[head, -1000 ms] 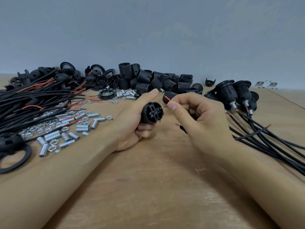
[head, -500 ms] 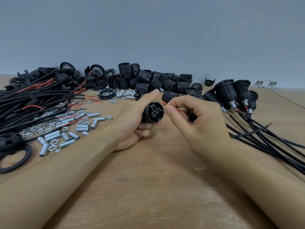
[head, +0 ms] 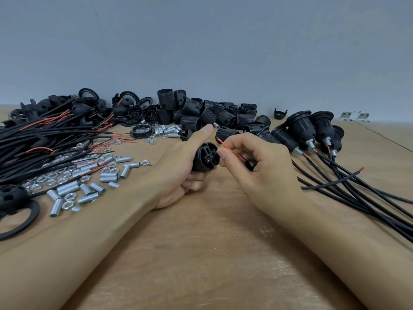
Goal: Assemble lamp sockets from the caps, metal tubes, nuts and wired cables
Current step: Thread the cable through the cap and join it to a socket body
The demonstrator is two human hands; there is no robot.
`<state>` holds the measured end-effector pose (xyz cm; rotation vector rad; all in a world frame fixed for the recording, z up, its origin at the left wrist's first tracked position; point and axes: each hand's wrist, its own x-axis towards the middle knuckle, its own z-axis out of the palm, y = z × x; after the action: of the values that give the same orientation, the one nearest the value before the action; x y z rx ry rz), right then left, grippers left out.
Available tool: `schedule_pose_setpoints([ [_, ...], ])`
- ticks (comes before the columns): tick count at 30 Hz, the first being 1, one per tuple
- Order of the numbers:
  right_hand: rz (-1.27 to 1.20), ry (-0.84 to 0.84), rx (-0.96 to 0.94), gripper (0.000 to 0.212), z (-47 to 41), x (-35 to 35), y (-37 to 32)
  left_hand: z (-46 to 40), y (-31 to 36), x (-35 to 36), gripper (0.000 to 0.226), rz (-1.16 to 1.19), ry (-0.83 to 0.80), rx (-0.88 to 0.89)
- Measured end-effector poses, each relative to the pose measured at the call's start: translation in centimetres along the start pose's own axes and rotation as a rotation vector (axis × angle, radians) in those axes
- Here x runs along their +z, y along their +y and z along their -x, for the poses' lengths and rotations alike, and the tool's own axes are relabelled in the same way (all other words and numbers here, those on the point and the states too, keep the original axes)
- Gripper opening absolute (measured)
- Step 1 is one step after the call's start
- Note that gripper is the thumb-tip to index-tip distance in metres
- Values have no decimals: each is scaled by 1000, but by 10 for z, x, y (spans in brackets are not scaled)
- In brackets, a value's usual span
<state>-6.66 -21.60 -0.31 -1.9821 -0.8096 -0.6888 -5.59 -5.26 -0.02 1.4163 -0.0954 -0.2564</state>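
Both forearms lie on the wooden tabletop [head: 201, 253]. The left hand [head: 178, 173] has its fingers wrapped round a black socket insert [head: 206, 158], open face turned rightward. Just beside it, the right hand [head: 259, 168] pinches a red wire [head: 231, 151] between thumb and forefinger (its bare tip pointing up-left). Farther left lie metal tubes [head: 89, 186] and nuts [head: 51, 177]; threaded black shells [head: 207, 115] are heaped at the wall.

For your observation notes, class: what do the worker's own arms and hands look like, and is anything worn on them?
Both forearms are bare right to the frame's lower edge: no sleeves show. The left hand and right hand wear no gloves, and no rings, watch or wristband can be seen. The nails are short and unpainted.
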Motion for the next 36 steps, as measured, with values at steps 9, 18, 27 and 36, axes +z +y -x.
schedule_pose_setpoints([
  [9,-18,-39,-6,5,2,0,0,2,0,5,60,-25,58,15],
  [18,-127,-49,71,4,2,-1,-6,4,-1,5,68,20,3,-12],
  [27,-97,-99,14,5,-2,-5,-7,1,0,2,66,60,-84,-37],
  [36,-46,-81,-2,6,-3,-6,-5,2,-1,3,65,45,-60,-7],
])
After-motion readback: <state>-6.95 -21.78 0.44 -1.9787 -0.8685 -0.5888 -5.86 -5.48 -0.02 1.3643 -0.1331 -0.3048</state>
